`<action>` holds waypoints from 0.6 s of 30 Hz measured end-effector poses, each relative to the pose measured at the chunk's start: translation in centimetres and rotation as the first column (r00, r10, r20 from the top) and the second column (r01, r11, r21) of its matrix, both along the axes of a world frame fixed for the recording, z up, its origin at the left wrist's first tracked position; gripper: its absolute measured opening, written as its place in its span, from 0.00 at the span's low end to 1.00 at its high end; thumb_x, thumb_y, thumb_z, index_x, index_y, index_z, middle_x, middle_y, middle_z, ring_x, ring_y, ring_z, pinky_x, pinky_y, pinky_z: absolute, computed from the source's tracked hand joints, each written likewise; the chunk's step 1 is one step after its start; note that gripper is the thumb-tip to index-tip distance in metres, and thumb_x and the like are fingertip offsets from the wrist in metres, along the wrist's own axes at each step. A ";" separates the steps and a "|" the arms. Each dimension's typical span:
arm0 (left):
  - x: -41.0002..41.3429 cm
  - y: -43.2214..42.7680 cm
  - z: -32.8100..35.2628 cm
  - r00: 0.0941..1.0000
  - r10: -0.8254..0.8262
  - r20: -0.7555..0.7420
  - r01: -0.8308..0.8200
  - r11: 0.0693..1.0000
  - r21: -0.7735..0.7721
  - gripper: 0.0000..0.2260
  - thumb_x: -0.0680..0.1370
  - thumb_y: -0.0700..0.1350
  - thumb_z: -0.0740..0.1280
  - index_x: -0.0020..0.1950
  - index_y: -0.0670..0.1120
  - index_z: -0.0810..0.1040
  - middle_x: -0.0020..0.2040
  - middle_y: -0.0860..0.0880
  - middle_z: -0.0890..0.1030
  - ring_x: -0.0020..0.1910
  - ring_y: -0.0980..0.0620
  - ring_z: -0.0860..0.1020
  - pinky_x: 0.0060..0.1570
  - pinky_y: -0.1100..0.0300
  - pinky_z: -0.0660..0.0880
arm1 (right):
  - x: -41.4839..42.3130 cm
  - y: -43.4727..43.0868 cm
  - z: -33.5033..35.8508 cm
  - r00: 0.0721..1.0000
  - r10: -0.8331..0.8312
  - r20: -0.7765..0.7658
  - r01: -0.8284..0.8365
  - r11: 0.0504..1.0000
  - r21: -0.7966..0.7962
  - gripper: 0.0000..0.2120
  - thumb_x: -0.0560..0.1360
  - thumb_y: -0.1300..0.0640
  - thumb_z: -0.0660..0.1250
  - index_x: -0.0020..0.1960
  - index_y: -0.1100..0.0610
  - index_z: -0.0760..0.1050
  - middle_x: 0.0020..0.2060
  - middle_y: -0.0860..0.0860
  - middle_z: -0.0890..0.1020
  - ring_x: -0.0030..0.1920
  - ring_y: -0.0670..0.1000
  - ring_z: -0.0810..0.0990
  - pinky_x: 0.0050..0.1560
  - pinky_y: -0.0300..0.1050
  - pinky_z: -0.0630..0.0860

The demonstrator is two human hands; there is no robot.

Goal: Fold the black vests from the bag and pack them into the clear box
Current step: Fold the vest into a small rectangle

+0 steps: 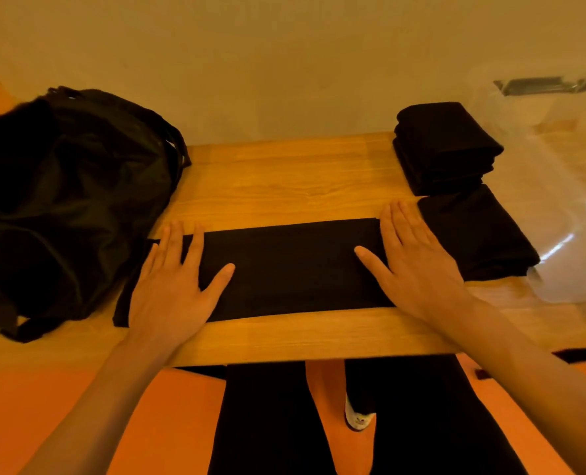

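Pressing the vest (291, 265) at both ends, left hand (178, 286) and right hand (418, 265) flat, gripping nothing; smooth creases before folding

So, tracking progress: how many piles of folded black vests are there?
2: a stack far right on the table, a folded bundle nearer, by the right hand. Another vest lies half-folded under it and the left hand; the bag may hide more.

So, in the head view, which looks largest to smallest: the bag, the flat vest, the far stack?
1. bag
2. flat vest
3. far stack, smallest, though farther from the camera, so true size is unsure.
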State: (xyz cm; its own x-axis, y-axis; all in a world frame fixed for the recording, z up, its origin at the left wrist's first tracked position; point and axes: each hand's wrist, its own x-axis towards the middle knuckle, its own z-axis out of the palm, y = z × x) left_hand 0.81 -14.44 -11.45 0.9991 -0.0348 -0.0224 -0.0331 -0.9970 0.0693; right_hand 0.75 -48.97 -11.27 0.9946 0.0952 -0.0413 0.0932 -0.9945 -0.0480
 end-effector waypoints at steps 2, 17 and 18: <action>0.0 0.4 0.1 1.000 0.003 -0.010 -0.003 1.000 -0.002 0.42 0.74 0.76 0.35 0.83 0.55 0.42 0.83 0.46 0.41 0.82 0.51 0.39 0.80 0.53 0.42 | -0.5 0.1 0.0 1.000 -0.001 0.003 0.001 1.000 -0.009 0.47 0.75 0.29 0.28 0.82 0.61 0.41 0.82 0.58 0.44 0.81 0.53 0.39 0.80 0.48 0.42; -1.1 -2.6 0.2 0.998 -0.054 -0.023 0.055 0.998 0.013 0.39 0.77 0.74 0.37 0.83 0.55 0.39 0.83 0.47 0.36 0.81 0.50 0.34 0.80 0.48 0.39 | -0.4 5.2 -0.2 0.997 0.073 0.015 -0.073 0.997 0.018 0.39 0.76 0.30 0.28 0.82 0.46 0.39 0.82 0.53 0.45 0.81 0.51 0.38 0.80 0.54 0.41; -1.3 -1.5 0.0 0.999 -0.032 -0.024 0.032 0.999 0.023 0.40 0.76 0.75 0.37 0.83 0.56 0.39 0.83 0.47 0.36 0.81 0.50 0.33 0.80 0.48 0.39 | -0.7 4.5 -0.1 0.996 0.084 0.001 -0.084 0.996 0.017 0.39 0.75 0.29 0.28 0.82 0.45 0.38 0.82 0.52 0.43 0.81 0.51 0.37 0.80 0.53 0.40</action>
State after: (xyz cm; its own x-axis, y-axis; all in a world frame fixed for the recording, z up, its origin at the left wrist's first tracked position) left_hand -0.45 -15.92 -11.45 0.9967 -0.0659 -0.0475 -0.0637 -0.9969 0.0466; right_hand 0.06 -44.49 -11.42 0.9830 0.1794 -0.0385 0.1767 -0.9821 -0.0650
